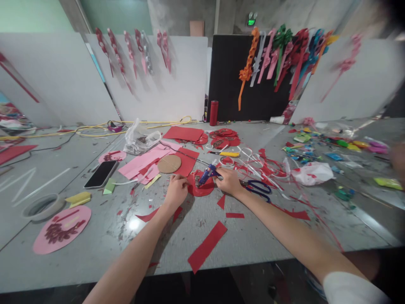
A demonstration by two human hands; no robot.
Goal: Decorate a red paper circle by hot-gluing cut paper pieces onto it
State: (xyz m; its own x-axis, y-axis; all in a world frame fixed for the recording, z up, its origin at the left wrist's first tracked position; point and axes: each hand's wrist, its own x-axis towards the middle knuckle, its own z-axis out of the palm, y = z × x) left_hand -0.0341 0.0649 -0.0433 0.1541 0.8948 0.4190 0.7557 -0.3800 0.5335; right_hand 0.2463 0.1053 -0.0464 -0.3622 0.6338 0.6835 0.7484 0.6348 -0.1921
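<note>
My right hand is closed around a blue hot glue gun, whose nozzle points down and left. Under the nozzle lies a round red paper disc with small brown pieces on it. At the disc's left edge, my left hand has its fingers curled and pressed together on the rim; the fingertips are partly hidden. A round cardboard disc rests just beyond my left hand. Blue-handled scissors lie beside my right wrist.
Red paper sheets, a yellow-handled cutter and tangled ribbons lie beyond my hands. On the left are a phone, a tape roll and a pink decorated disc. A red bottle stands before the partition.
</note>
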